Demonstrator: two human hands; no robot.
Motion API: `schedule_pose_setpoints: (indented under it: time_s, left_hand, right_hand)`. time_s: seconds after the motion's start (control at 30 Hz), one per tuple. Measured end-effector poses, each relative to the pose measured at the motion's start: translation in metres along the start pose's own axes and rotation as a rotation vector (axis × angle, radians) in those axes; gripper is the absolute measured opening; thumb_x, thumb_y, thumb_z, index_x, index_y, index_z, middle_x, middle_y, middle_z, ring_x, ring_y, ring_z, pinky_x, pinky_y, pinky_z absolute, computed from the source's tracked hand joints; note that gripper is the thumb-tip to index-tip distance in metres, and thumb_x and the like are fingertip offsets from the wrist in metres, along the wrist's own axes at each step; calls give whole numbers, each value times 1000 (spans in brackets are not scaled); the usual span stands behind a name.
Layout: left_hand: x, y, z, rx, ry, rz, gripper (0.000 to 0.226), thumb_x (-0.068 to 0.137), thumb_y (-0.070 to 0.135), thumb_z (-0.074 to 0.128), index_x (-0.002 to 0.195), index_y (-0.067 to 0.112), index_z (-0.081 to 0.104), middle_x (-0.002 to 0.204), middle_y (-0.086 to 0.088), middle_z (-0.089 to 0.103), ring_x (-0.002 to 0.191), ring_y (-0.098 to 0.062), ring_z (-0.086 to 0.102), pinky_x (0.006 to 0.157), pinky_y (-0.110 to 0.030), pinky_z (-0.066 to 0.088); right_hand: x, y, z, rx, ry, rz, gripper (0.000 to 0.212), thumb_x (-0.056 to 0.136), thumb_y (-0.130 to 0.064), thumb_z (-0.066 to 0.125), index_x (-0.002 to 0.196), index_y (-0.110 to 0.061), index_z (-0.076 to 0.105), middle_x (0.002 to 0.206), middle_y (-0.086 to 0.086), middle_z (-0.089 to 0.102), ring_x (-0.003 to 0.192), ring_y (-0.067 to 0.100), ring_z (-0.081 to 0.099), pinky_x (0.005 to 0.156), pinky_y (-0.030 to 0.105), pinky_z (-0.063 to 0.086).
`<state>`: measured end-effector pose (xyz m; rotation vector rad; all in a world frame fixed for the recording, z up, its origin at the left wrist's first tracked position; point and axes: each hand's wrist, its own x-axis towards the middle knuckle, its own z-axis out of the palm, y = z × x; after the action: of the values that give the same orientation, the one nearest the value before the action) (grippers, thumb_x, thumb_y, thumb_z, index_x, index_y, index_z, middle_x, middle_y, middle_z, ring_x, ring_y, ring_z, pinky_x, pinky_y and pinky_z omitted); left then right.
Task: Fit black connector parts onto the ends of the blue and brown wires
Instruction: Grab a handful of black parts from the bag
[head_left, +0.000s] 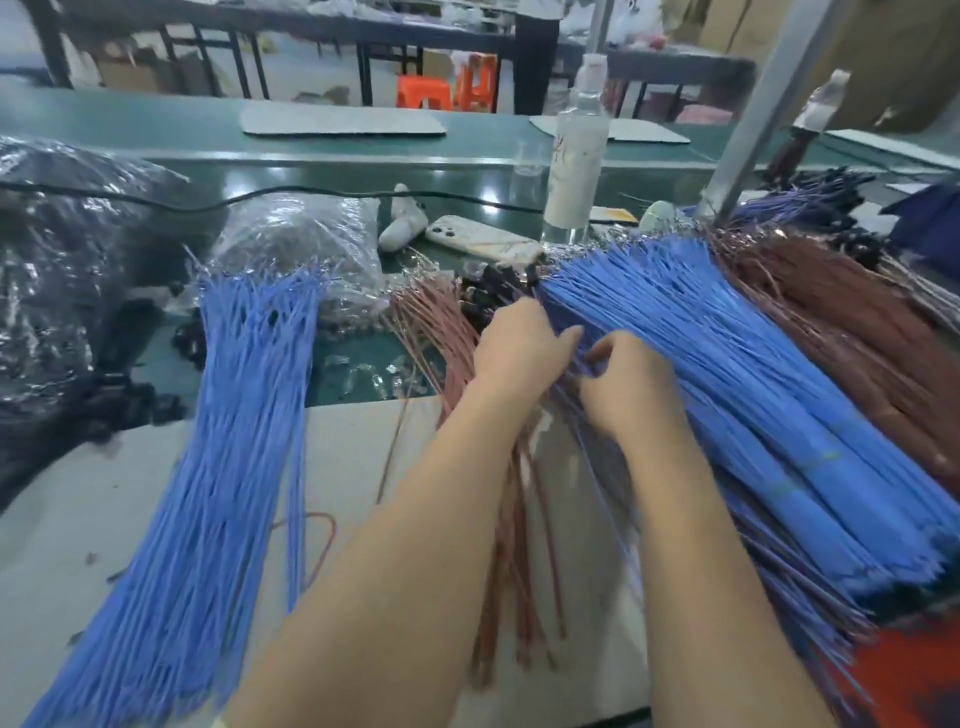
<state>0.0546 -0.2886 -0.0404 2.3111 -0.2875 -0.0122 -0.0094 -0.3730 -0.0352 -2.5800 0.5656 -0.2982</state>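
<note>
L hand (511, 338), R hand (623, 387), 2 blue bundles (737, 364)

2 hands (519, 348) meeting | 2 blue wire bundles (727, 364), 2 brown wire bundles (857, 322) lying either side of grip | 1 phone (483, 239) lying, 2 bottles (576, 156) standing beyond grip

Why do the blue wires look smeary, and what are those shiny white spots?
Head view: motion blur smears the blue wires on the left, the left hand and the right hand; light glare makes white spots on the green table and clear plastic bag.
</note>
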Motion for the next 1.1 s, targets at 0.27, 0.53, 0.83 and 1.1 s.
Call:
schedule_pose_setpoints:
  time_s: [0.27,0.53,0.83,1.1]
  left_hand:
    - [-10,-63,-127,-313,539,-74,20,88,20,56,68,13,57,61,5,53,65,-15,49,60,-23,35]
    - [-43,-157,-215,-810,745,-318,16,91,9,51,77,17,54,73,1,60,59,-11,53,51,-21,42]
    - [-53,-178,-229,-882,693,-363,8,94,12,49,91,16,55,80,6,63,62,-1,55,59,-16,46]
    - [-56,-163,-215,-730,499,-264,20,91,2,54,95,20,59,93,2,66,80,-9,60,74,-22,51]
  right_hand:
    - [-2,-142,41,290,-75,-386,17,88,-23,61,101,-14,67,103,10,70,100,27,63,84,34,48]
    - [-39,-240,135,100,-357,-580,28,91,-9,49,113,-13,66,116,11,64,110,32,57,88,36,50]
    - [-40,-264,162,-316,-204,-659,31,90,-12,52,121,-9,50,122,11,53,116,32,46,91,40,36]
    - [-18,-240,110,739,-387,-294,21,88,-27,66,100,-13,55,98,2,63,84,11,58,66,16,46]
